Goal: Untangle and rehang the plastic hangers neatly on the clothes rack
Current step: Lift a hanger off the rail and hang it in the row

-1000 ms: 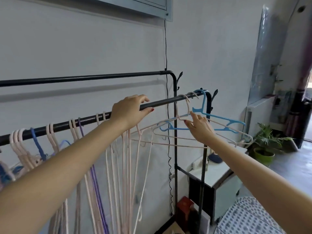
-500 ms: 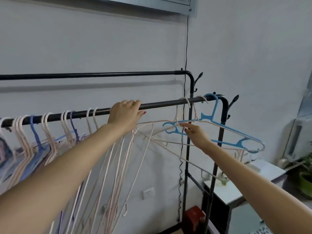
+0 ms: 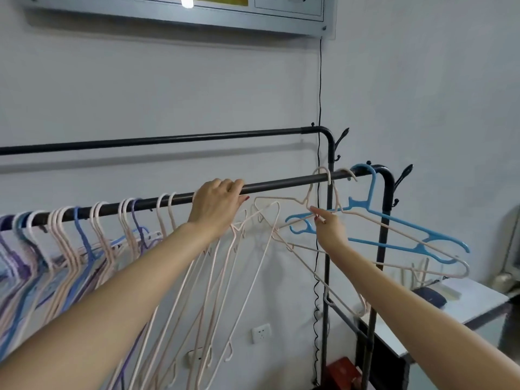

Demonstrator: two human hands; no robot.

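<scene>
A black clothes rack has a near rail [image 3: 281,183] and a higher far rail [image 3: 168,139]. My left hand [image 3: 216,205] grips the near rail, with several pink hangers [image 3: 225,266] dangling tangled beneath it. My right hand [image 3: 327,226] pinches the neck of a pink hanger [image 3: 399,235] that is hooked on the rail near its right end. A blue hanger [image 3: 394,223] hangs beside it, crossing the pink one. Many pink, blue and purple hangers [image 3: 84,232] crowd the rail's left part.
A white table [image 3: 464,305] with a dark object on it stands at the right behind the rack post [image 3: 382,249]. A black cable [image 3: 320,94] runs down the wall. A red box [image 3: 342,371] sits on the floor. A framed board [image 3: 197,9] hangs above.
The view has shifted left and up. My right hand stays pinched on the pink hanger near the blue one, and my left hand stays on the rail.
</scene>
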